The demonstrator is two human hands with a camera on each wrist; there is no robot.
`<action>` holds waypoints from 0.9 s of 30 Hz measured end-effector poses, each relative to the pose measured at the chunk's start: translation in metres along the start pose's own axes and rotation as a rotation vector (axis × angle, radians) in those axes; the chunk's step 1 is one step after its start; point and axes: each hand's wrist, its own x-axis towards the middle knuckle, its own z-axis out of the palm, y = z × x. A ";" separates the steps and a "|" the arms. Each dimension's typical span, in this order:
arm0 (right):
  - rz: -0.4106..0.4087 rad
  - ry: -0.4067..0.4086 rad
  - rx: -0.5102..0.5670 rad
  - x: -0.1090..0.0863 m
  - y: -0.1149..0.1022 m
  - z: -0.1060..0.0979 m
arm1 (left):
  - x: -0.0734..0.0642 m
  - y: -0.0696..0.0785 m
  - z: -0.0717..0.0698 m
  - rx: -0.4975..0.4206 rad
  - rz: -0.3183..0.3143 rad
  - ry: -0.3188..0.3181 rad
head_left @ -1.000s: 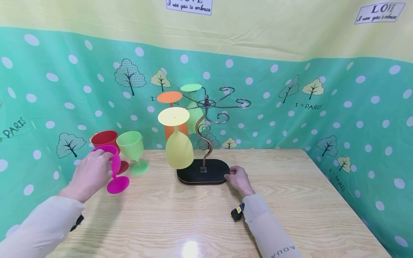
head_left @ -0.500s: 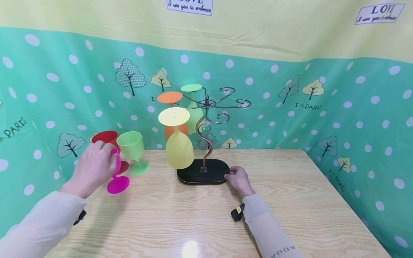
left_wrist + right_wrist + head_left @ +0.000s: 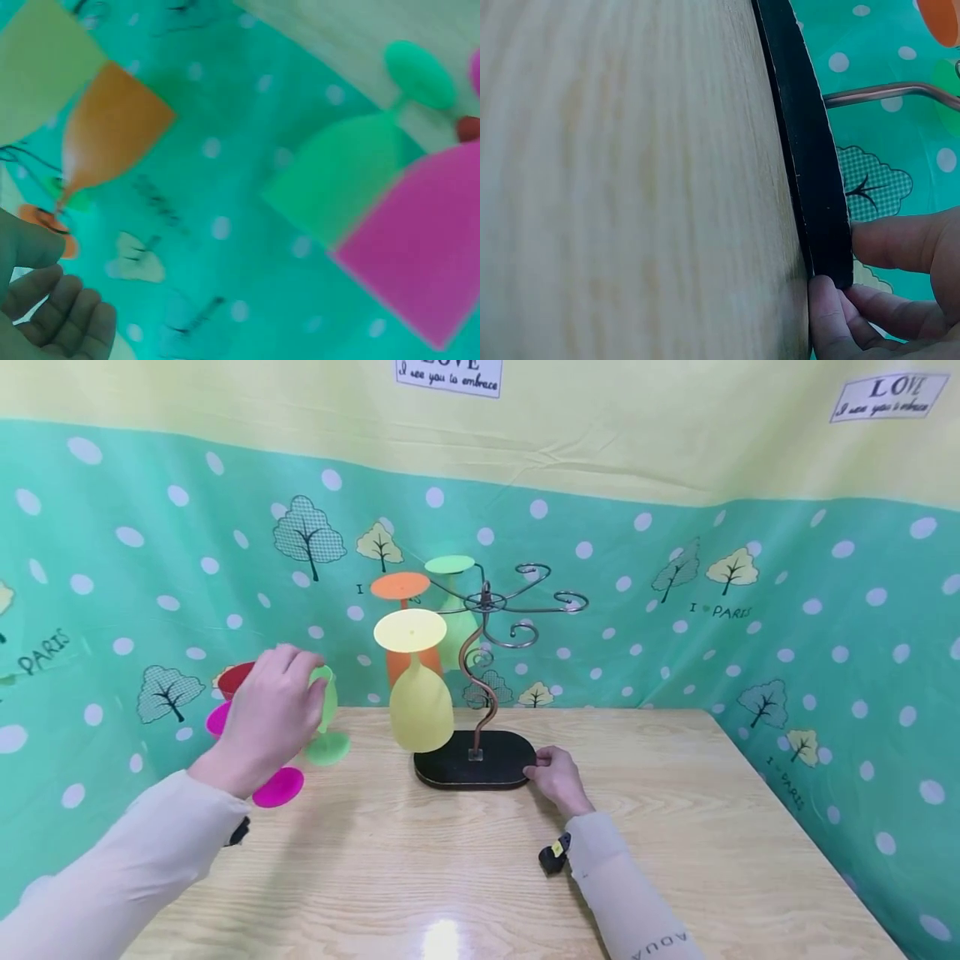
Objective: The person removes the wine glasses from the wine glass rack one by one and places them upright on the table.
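Observation:
My left hand (image 3: 262, 718) is raised over the standing goblets, its fingers loosely bent and holding nothing in the left wrist view. It overlaps a magenta goblet (image 3: 278, 787) and a light green goblet (image 3: 327, 748); a red goblet (image 3: 234, 679) is mostly hidden behind. Thumb and fingers of my right hand (image 3: 558, 779) pinch the right end of the black base (image 3: 450, 770) of a metal wine glass rack (image 3: 486, 602). Upside down on the rack's left arms hang a yellow goblet (image 3: 422, 710), an orange goblet (image 3: 401, 585) and another green goblet (image 3: 450, 564).
The rack's curled right arms (image 3: 572, 602) carry nothing. Everything stands on a light wood table (image 3: 675, 827), with a green and yellow printed cloth (image 3: 615, 543) behind and at both sides. A small black device (image 3: 553, 856) is at the right wrist.
My left hand has left the magenta goblet's bowl, moving up and to the right. That goblet still stands in place. The right hand keeps its grip on the base.

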 end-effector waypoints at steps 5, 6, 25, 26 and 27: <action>0.003 0.002 0.006 0.001 0.003 0.000 | 0.023 0.029 0.003 -0.075 0.068 0.124; -0.002 0.005 0.007 0.001 0.003 0.000 | 0.026 0.035 0.003 -0.085 0.085 0.145; -0.023 0.015 0.003 0.001 0.001 0.000 | 0.062 0.078 0.016 -0.150 0.342 0.264; -0.023 0.015 0.004 0.001 0.001 0.000 | 0.062 0.078 0.016 -0.146 0.344 0.267; -0.022 0.015 0.007 0.001 0.001 0.000 | 0.062 0.077 0.016 -0.144 0.344 0.271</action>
